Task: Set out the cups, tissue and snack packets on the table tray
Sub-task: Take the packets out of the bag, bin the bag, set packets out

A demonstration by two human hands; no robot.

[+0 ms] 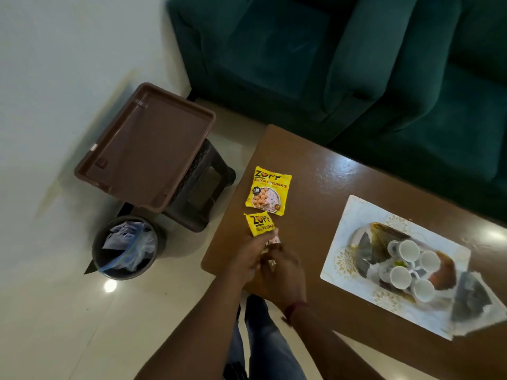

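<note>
- Green sofa [343, 58] fills the top right, behind the table.
- Brown table [323, 171] runs from centre to the right edge; glossy top.
- Brown tray [145, 149] sits on a dark stool [203, 187], left of the table, well apart from the packets; nothing on it.
- White patterned mat [354, 215] lies on the table's right part; it looks like a serving tray, cannot tell for sure.
- Bin [126, 248] on the floor below the stool, lined with a plastic bag and holding paper.
- Cups [408, 267]: a cluster of small white ones, mouths up, on the mat, on top of a plate-like dish that is blurred.
- Tissue [469, 300] looks like a crumpled grey-white sheet at the mat's right corner; blurred.
- Flat packet [269, 190], yellow, lies face up near the table's left edge.
- Held packet [260, 223], same yellow kind, sits just below the flat one, at the table edge.
- Left hand [247, 256] pinches the held packet's lower end.
- Right hand [282, 270] touches the left, fingers curled at the same packet; a band on the wrist. Cannot tell whether it truly grips.
</note>
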